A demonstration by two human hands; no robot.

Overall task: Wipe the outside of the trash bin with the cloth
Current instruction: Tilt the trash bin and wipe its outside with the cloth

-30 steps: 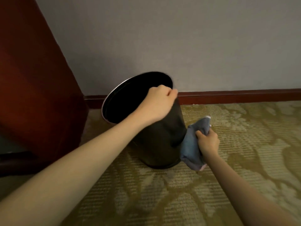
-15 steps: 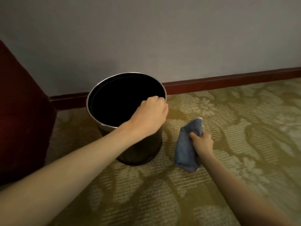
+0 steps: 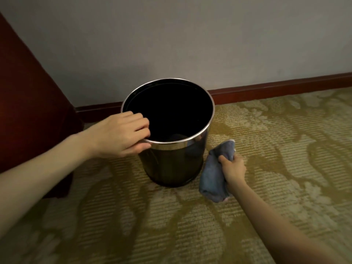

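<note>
The patterned carpet (image 3: pixel 266 187) fills the lower frame. At centre frame the trash bin (image 3: pixel 171 164) now stands upright on it; 1 second ago it was tipped, with the cloth pressed to its side. The left hand (image 3: pixel 122 136) has moved from the rim's right part to its left edge, fingers curled over the rim and thumb outside. The blue cloth (image 3: pixel 213 178) hangs just right of the bin's base, apparently clear of it, bunched in the closed right hand (image 3: pixel 233 168). Probably 1 side is wiped, and the new grip prepares for the next.
</note>
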